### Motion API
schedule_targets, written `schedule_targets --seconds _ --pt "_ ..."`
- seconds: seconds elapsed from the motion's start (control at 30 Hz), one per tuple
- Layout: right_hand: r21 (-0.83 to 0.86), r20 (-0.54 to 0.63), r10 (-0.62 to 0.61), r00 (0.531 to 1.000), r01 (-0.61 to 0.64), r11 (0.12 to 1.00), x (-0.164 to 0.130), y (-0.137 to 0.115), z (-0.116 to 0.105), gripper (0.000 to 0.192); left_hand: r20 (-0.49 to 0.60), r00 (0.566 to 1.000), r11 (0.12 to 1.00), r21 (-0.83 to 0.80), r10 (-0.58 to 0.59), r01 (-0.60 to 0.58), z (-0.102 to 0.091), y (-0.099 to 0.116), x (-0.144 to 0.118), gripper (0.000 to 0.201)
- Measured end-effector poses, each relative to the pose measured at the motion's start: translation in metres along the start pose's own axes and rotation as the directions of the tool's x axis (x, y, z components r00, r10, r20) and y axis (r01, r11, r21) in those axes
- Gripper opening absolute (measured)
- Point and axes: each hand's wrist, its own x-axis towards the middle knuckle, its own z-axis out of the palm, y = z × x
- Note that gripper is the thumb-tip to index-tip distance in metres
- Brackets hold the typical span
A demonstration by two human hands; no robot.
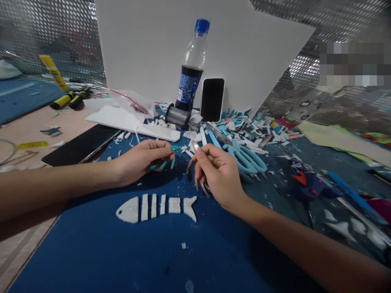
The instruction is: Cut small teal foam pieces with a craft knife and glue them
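My left hand (146, 159) is closed in a pinch, its long teal nails pointing right. A tiny whitish bit shows by its thumb tip, too small to name. Close beside it on the right, my right hand (215, 169) has thumb and forefinger pressed together, the other fingers curled in. Whatever is between them is hidden or too small to make out. Below the hands, a flat white foam fish lies in separate pieces: a head (130, 211) with a dark eye hole, several narrow strips (154, 206), a squarish piece (174, 205) and a forked tail (190, 208).
Behind the hands stand a cola bottle (190, 83), a wire spool (179, 116) and an upright phone (212, 99). Blue-handled scissors (247, 158) lie right, among foam scraps (244, 128). A dark phone-like slab (81, 144) lies left; a purple glue gun (314, 187) lies right.
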Motion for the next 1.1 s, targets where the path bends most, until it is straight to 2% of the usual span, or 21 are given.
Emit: schedule_targets --seconds 0.63,1.1 --pt "-0.029 0.041 0.009 0.999 -0.008 1.000 -0.0005 0.0010 0.0010 0.031 -0.026 0.999 0.999 -0.038 0.022 -0.023 0.0011 -0.0003 0.0005 0.021" --pt "-0.043 0.054 -0.016 0.998 0.018 0.999 -0.0006 0.0018 0.0009 0.033 -0.124 0.992 0.997 -0.076 -0.028 0.018 0.0081 0.0059 -0.0012 0.020"
